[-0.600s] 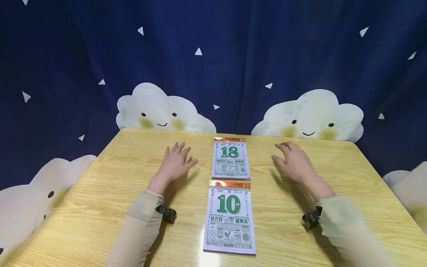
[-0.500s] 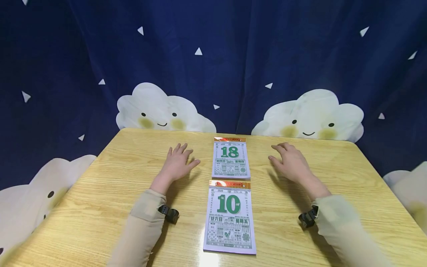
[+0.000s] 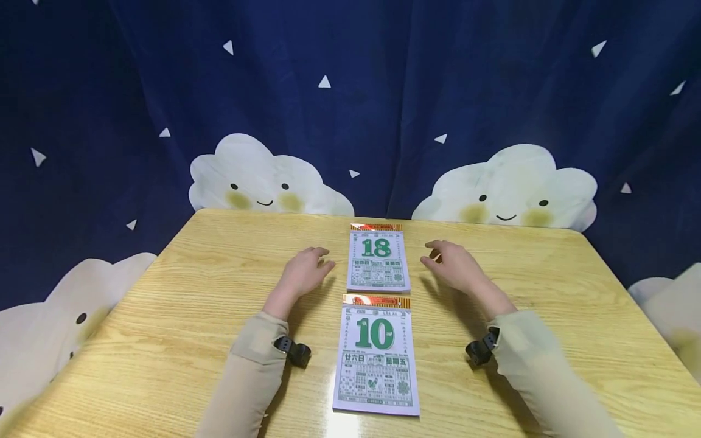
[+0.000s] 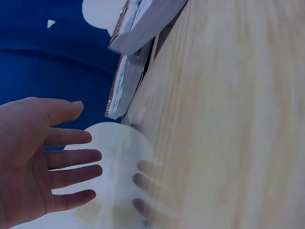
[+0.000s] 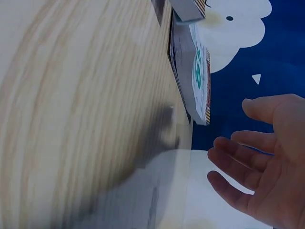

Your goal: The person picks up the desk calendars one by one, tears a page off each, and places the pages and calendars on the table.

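Two thick tear-off calendar pads lie in a column on the table. The far calendar pad (image 3: 378, 258) reads 18 in green, and the near calendar pad (image 3: 376, 359) reads 10; both have a shiny red and gold top strip. Just left of the far pad hovers my left hand (image 3: 303, 272), fingers stretched out and apart from it, as the left wrist view shows. On the pad's other side is my right hand (image 3: 453, 265), its fingers loosely bent with nothing in them. Neither hand touches a pad. In the right wrist view the far pad's thick side (image 5: 188, 67) shows.
The light wooden table (image 3: 219, 255) extends to both sides of the pads. Behind its far edge hangs a dark blue curtain (image 3: 378, 109) printed with white clouds and triangles. A small black camera is strapped at each wrist.
Both hands have moved inward toward the far calendar pad, the left hand to the right and the right hand to the left. The pads lie where they were.
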Demonstrator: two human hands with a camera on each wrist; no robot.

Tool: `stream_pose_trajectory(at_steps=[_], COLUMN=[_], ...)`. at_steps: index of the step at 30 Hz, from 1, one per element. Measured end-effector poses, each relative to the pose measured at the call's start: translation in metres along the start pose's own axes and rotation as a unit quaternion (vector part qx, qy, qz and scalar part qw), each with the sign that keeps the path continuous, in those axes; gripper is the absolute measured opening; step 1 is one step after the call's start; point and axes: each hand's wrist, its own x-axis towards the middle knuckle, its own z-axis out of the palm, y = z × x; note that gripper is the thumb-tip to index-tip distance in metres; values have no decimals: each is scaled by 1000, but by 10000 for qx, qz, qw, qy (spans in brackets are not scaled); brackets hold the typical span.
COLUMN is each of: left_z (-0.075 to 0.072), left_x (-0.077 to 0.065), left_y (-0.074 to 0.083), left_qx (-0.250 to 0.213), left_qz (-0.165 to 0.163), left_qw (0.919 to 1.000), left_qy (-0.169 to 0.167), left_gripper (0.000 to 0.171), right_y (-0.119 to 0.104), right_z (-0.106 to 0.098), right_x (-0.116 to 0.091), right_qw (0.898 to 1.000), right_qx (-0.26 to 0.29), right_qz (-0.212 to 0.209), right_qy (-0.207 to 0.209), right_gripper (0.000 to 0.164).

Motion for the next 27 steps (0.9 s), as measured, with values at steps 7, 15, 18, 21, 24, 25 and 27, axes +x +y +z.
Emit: stream_pose_trajectory(at_steps=[7,15,18,21,24,25,27], left_z=[7,15,17,19,22,23,24], left_x=[3,5,7,8,9,9,9], left_y=[11,24,28,33,35,36,38], left_qx=[-327,-480,-276,-55,70,84,67], left_qz=[-426,-720,-749,-675,-650,-655,-648], left_qw=[9983,9963,9966,9970,9966,9963,9959], left_qy=[210,7,-222,-376,-507,-548,-633], left_gripper=[36,33,36,39,40,41,42], right_y=[-3,-7,-9,-13,-16,-17,-19], right_z=[12,27,31,34,37,38,39], right_x=[5,9,9,10,11,12,12], right_qw=[9983,9908,9909,9914,9906,9906,9898], right_qx=[404,1046,997,967,1031,1052,1110], right_qz=[206,606,676,692,705,680,709], right_qy=[-361,-603,-596,-544,-556,-559,-534], right_gripper=[45,43,44,45,46,45,43])
